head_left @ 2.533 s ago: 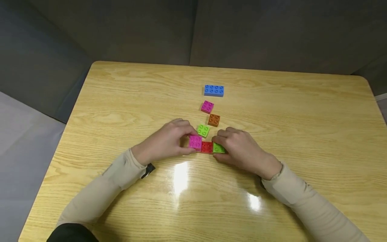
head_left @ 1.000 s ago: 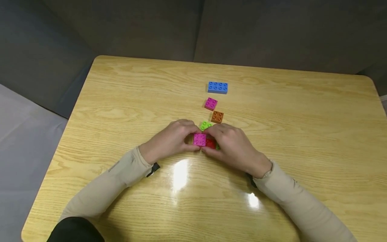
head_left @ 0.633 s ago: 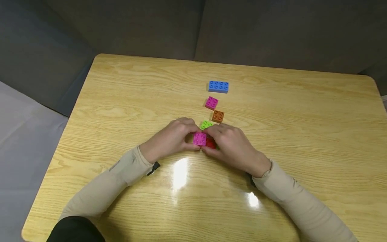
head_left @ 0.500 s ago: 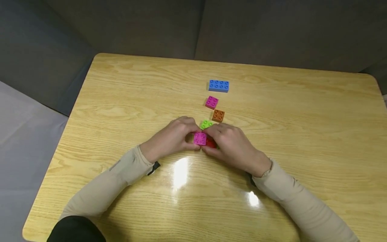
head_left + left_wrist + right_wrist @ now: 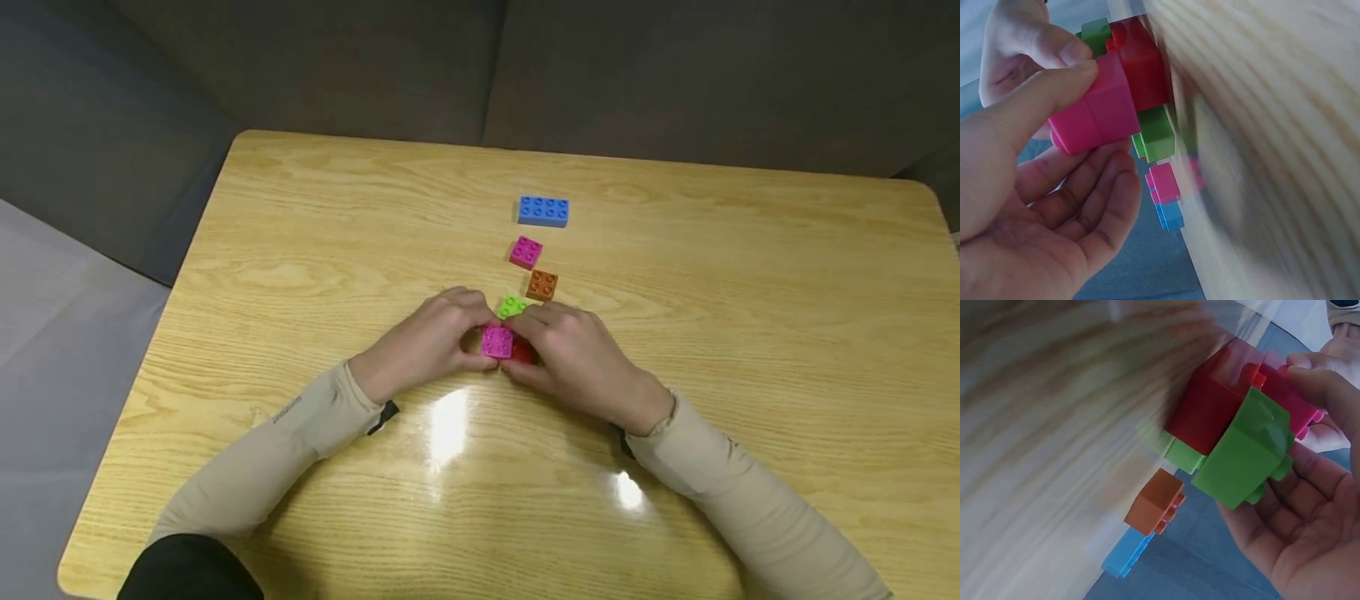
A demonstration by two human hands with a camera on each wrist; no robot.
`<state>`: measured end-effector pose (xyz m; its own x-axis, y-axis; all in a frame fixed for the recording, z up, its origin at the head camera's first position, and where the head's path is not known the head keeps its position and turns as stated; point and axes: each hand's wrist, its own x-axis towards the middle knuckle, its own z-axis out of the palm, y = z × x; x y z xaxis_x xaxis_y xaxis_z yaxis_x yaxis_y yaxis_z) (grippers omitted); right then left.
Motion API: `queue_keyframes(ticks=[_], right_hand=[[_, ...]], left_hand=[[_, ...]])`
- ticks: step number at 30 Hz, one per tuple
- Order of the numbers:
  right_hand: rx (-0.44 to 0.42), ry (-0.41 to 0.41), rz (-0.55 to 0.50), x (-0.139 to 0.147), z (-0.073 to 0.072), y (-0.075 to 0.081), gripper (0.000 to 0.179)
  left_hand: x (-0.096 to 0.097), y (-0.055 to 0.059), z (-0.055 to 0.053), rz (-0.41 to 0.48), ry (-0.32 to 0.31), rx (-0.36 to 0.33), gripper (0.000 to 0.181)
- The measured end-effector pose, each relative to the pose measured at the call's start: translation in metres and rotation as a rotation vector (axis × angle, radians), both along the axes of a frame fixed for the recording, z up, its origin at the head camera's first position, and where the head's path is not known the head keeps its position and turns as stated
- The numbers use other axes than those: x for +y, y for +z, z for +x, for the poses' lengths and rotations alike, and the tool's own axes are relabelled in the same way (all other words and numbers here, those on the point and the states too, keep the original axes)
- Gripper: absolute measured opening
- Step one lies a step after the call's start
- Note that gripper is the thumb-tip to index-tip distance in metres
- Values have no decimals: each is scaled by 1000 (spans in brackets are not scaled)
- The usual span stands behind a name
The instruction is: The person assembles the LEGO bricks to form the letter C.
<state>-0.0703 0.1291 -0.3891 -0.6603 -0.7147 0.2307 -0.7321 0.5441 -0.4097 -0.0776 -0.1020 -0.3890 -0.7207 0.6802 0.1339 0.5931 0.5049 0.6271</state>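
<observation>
A pink brick [image 5: 497, 342] stands on the left end of a red brick [image 5: 524, 352]. A seam across its side in the left wrist view suggests a stack of two. My left hand [image 5: 427, 337] pinches it between thumb and fingers from the left. Reaching over from the right, my right hand [image 5: 581, 358] pinches the same pink piece at its right edge. A green brick [image 5: 1244, 447] sits on the red brick's other end, under my right palm, and is hidden in the head view. Just behind lies a loose light green brick [image 5: 513, 307], partly covered by my right fingers.
Beyond the hands, an orange-brown brick [image 5: 542, 285], a magenta brick [image 5: 526, 252] and a long blue brick [image 5: 543, 212] lie in a loose line on the wooden table [image 5: 337, 217]. Dark grey panels [image 5: 360, 67] rise behind the table's far edge.
My right hand has moved left, from gripping the green brick to pinching the pink one beside my left fingers. During the last second both hands have stayed almost still.
</observation>
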Motion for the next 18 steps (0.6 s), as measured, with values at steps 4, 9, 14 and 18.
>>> queue_keyframes(ticks=[4,9,14,18], right_hand=[[-19,-38,23,3,0,0,44],[-46,-90,60,15,4,0,43],[-56,-137,80,30,9,0,41],[-41,-126,92,34,10,0,44]], left_hand=[[1,0,0,-4,-4,-2,31],[2,1,0,-22,-5,-6,31],[2,3,0,-42,0,-19,33],[1,4,0,-47,2,-22,34]])
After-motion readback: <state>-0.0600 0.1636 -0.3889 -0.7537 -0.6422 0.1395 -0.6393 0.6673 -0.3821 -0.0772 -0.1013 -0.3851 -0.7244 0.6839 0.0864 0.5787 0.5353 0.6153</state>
